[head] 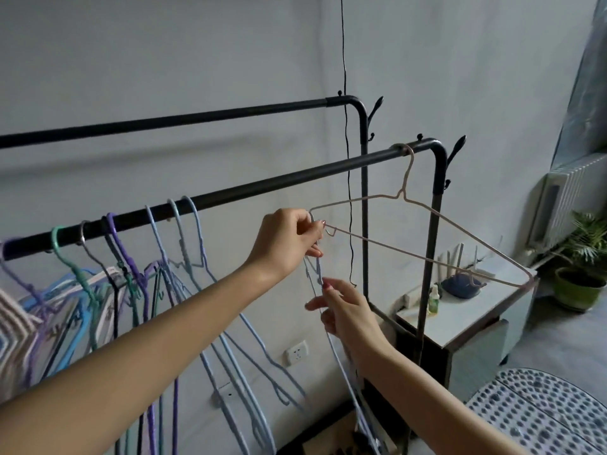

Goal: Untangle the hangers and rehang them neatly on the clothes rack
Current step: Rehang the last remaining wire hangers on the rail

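A pale pink wire hanger (427,254) hangs by its hook from the right end of the near black rail (262,187). My left hand (289,241) pinches that hanger's left corner together with the top of a light blue hanger (331,346) that dangles below. My right hand (348,313) grips the blue hanger's wires lower down. Several blue, purple, green and black hangers (131,280) crowd the rail's left part, tangled together.
A second black rail (164,121) runs behind, higher up. A thin black cord (345,93) hangs from above. At the right stand a white cabinet (460,320), a potted plant (581,277) and a patterned mat (542,408). A wall socket (296,353) sits low.
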